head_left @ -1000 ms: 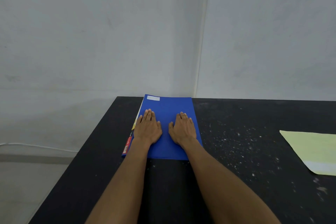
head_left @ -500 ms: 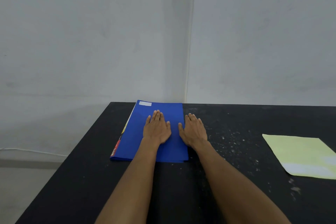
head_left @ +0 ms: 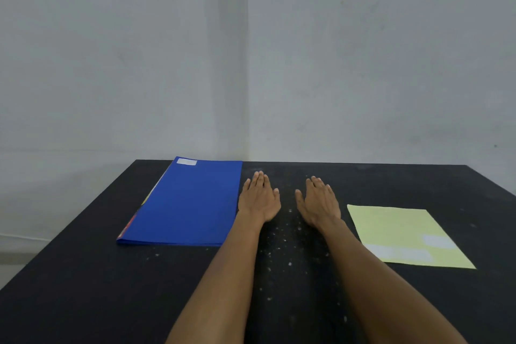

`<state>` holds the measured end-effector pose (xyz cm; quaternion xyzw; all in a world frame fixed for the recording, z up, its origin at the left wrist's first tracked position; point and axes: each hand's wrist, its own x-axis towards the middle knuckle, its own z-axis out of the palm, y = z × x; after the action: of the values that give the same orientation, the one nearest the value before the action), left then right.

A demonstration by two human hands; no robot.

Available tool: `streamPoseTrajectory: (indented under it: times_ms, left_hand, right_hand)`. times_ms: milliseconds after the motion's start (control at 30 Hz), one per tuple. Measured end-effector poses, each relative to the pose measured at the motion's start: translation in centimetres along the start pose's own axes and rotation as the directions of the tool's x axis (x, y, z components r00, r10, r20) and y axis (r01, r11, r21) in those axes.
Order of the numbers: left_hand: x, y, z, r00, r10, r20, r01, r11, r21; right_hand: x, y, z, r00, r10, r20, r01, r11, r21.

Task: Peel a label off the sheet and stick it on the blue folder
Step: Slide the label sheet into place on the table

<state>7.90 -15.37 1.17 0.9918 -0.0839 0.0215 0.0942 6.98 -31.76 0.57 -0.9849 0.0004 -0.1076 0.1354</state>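
The blue folder (head_left: 187, 204) lies flat on the left part of the black table (head_left: 279, 288), with a small white label (head_left: 186, 162) stuck near its far left corner. The pale yellow label sheet (head_left: 402, 229) lies at the right, with white labels (head_left: 399, 253) along its near part. My left hand (head_left: 259, 198) rests palm down on the table just right of the folder's edge, holding nothing. Between it and the sheet, my right hand (head_left: 318, 201) lies flat on the table, also with nothing in it.
White specks are scattered over the table between and in front of my hands. The table stands in a corner of grey-white walls. Coloured pages stick out along the folder's left edge (head_left: 139, 209). The table's left edge drops to a pale floor.
Both hands have slid right, off the folder and onto the bare table. The view has turned right, so the whole label sheet now shows.
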Motion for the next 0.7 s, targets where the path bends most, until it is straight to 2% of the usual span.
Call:
streamPoseTrajectory:
  times_ms: [400, 700]
  left_hand:
    - [0.5, 12.9, 2.9, 0.995, 0.093, 0.035, -0.093, 0.996, -0.017]
    - [-0.9, 19.7, 5.4, 0.985, 0.163, 0.052, -0.161, 0.986, -0.041]
  right_hand:
    - [-2.1, 12.4, -3.4, 0.994, 0.108, -0.036, -0.109, 0.994, -0.030]
    - [-4.0, 17.7, -4.2, 0.984, 0.177, -0.018, -0.177, 0.983, -0.035]
